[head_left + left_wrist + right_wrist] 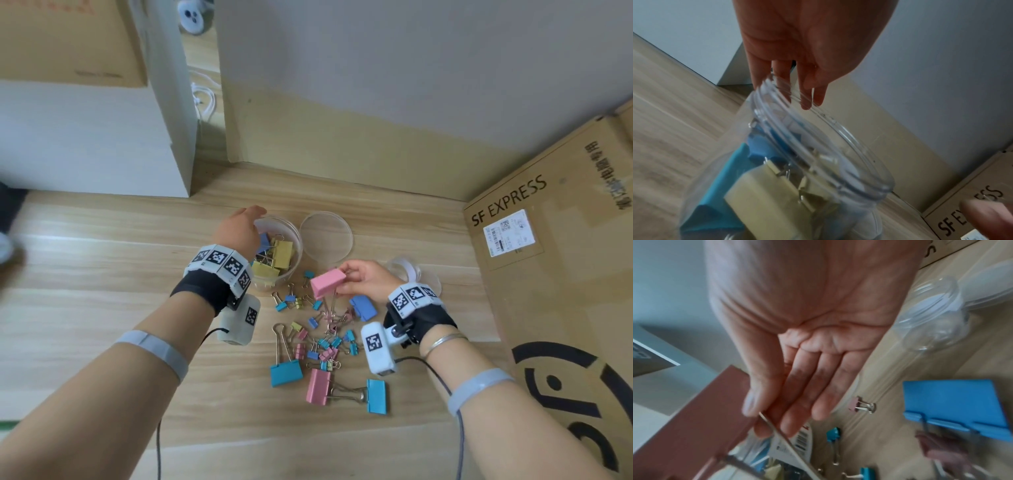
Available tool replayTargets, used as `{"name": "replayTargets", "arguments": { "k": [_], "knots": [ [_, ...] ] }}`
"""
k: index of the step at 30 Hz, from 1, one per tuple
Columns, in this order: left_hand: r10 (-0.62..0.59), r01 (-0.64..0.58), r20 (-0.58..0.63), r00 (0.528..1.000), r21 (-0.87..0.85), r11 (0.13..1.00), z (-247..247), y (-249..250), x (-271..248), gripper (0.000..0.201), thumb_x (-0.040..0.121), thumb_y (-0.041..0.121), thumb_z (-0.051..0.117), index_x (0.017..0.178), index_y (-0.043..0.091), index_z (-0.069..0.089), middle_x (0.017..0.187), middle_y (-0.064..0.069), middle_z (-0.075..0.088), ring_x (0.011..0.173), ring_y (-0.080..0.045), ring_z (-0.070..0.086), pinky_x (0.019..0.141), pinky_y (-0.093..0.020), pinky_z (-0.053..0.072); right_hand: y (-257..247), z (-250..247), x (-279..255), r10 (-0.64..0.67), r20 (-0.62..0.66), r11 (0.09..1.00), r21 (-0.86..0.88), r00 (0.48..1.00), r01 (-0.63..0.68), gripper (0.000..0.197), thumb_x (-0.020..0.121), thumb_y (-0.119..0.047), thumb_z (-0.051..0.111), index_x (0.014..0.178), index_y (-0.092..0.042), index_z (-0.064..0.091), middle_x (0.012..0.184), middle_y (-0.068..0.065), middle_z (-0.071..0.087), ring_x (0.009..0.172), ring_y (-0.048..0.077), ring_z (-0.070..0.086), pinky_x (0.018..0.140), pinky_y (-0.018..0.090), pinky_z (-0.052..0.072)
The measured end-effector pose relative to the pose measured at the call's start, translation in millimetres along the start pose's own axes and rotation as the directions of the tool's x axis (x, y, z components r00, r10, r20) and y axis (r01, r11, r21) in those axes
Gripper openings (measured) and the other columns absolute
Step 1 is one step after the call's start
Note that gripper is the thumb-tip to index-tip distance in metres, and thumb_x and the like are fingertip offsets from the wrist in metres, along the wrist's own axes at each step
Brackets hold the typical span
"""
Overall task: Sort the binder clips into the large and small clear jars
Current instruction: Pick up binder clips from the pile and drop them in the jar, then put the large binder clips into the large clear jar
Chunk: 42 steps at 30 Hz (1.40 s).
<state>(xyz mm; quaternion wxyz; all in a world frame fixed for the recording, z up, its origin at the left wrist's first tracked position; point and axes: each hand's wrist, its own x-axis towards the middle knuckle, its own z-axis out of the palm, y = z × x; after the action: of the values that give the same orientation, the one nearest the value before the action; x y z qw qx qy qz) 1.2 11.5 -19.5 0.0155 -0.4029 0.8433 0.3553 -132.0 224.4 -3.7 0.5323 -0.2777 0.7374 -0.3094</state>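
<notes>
**Pink clip pinched, other hand at the big jar**

The right hand (364,279) pinches a large pink binder clip (327,283) by its wire handle, thumb against fingers, lifted above the loose clips (322,339) scattered on the wooden floor (102,274). The left hand (239,233) hangs over the large clear jar (291,270), fingers (805,91) straight and relaxed at its rim, gripping nothing. The small clear jar (406,269) lies behind the right hand.

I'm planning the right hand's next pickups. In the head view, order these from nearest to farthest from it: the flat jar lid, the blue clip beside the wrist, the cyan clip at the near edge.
From the right hand:
1. Blue clip, just below it.
2. Jar lid, up-left.
3. Cyan clip, nearest the person.
</notes>
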Motion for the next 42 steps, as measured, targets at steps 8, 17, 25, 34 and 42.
{"name": "replayTargets", "arguments": {
  "k": [8, 17, 25, 34, 42],
  "knots": [
    [-0.049, 0.053, 0.039, 0.998, -0.103, 0.993, -9, -14, 5, 0.046, 0.091, -0.003, 0.038, 0.13, 0.018, 0.05, 0.131, -0.008, 0.059, 0.115, -0.028, 0.057, 0.094, -0.036, 0.046, -74, 19, 45, -0.154, -0.248, 0.987, -0.076, 0.956, 0.14, 0.02, 0.085, -0.011, 0.06, 0.104, -0.012, 0.057, 0.084, -0.01, 0.064, 0.073, 0.001, 0.062, 0.067, 0.015, 0.054],
    [-0.066, 0.078, 0.057, 0.996, -0.246, 0.966, -15, -17, 4, 0.033, 0.094, 0.012, 0.045, 0.124, 0.011, 0.058, 0.128, -0.01, 0.061, 0.115, -0.027, 0.057, 0.089, -0.027, 0.041, -87, 66, 96, -0.024, -0.37, 0.973, -0.222, 0.929, -0.063, 0.009, 0.088, -0.014, 0.061, 0.095, -0.012, 0.064, 0.09, 0.008, 0.072, 0.062, 0.015, 0.066, 0.047, 0.02, 0.05],
    [-0.087, 0.097, 0.054, 0.995, -0.224, 0.97, -16, -11, 0, 0.037, 0.087, 0.009, 0.049, 0.123, 0.011, 0.058, 0.125, -0.01, 0.062, 0.112, -0.027, 0.058, 0.086, -0.026, 0.042, -87, 83, 108, -0.005, -0.361, 0.966, -0.244, 0.933, -0.089, 0.016, 0.085, -0.019, 0.065, 0.1, -0.012, 0.068, 0.103, 0.009, 0.072, 0.094, 0.026, 0.067, 0.087, 0.038, 0.053],
    [-0.093, 0.103, 0.055, 0.994, -0.226, 0.969, -15, -3, -5, 0.037, 0.089, 0.02, 0.048, 0.122, 0.007, 0.056, 0.125, -0.014, 0.061, 0.113, -0.031, 0.057, 0.091, -0.034, 0.044, -52, 24, 51, -0.045, -0.489, 0.949, -0.293, 0.871, -0.115, 0.013, 0.092, -0.017, 0.05, 0.092, -0.019, 0.062, 0.093, -0.002, 0.067, 0.073, 0.015, 0.067, 0.068, 0.029, 0.056],
    [-0.104, 0.109, 0.039, 0.994, -0.184, 0.977, -14, 1, -7, 0.036, 0.09, 0.012, 0.045, 0.124, 0.006, 0.054, 0.127, -0.015, 0.06, 0.113, -0.033, 0.056, 0.091, -0.037, 0.045, 37, 2, 10, 0.278, -0.175, 0.623, -0.715, 0.944, -0.316, 0.067, 0.071, 0.01, 0.064, 0.126, -0.025, 0.047, 0.133, 0.003, 0.035, 0.117, 0.023, 0.047, 0.083, 0.022, 0.044]
  ]
}}
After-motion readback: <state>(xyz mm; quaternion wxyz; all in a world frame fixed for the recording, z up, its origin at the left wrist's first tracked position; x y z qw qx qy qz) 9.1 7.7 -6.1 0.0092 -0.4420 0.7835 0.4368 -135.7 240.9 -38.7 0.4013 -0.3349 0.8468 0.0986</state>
